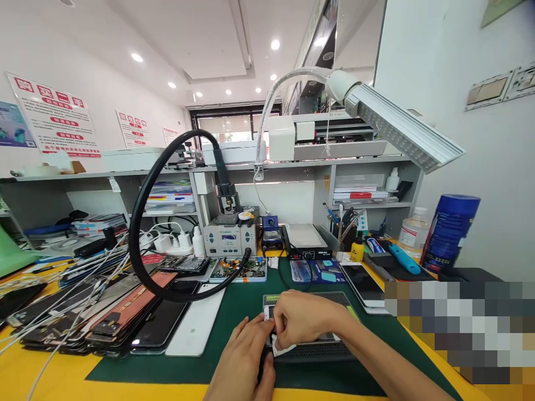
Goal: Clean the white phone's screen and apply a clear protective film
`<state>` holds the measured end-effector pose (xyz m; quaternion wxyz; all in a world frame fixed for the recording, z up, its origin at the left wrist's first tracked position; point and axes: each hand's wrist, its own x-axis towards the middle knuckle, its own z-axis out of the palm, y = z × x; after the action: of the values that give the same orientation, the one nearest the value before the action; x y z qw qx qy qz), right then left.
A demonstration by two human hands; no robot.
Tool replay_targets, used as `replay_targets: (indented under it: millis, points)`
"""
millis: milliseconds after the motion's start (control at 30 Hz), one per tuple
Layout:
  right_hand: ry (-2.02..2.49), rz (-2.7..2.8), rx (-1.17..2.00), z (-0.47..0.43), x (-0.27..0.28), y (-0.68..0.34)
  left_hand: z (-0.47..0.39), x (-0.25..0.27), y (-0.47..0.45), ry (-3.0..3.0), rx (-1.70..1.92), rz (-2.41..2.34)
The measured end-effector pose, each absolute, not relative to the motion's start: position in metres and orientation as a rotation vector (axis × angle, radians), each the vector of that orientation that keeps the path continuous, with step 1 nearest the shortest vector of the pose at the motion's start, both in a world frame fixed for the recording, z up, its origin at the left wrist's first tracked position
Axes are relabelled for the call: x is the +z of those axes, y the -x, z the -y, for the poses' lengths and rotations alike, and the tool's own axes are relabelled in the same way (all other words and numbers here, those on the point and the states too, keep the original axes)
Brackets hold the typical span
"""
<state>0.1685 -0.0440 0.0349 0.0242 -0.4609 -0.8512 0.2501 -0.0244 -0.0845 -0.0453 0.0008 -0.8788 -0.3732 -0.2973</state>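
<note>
A phone (pixel 328 337) with a white frame lies on a dark ribbed mat (pixel 321 354), largely covered by my hands. My left hand (pixel 247 356) grips its left end, fingers on the far side and thumb on the near side. My right hand (pixel 297 318) is closed in a fist over the same end, pinching a white wipe (pixel 285 350) that looks like tissue or cloth. The wipe is pressed down on the phone's left part. What lies under my fingers is hidden.
Stacks of phone parts (pixel 125 312) and a white panel (pixel 195 326) lie left. Behind stand a hot-air station (pixel 230 239) with a looping black hose (pixel 136 239) and a heating plate (pixel 307 239). A white tablet (pixel 365 287) and blue can (pixel 451 231) are right.
</note>
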Motion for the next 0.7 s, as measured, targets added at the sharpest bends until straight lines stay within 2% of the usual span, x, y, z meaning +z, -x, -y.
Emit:
replay_targets:
  millis: [200, 700]
  points:
    - [1.448, 2.634, 0.78, 0.045, 0.037, -0.174, 0.079, -0.041, 0.025, 2.664, -0.7, 0.942]
    - [1.54, 2.594, 0.811, 0.054, 0.041, -0.201, 0.074, -0.043, 0.026, 2.491, -0.772, 0.782]
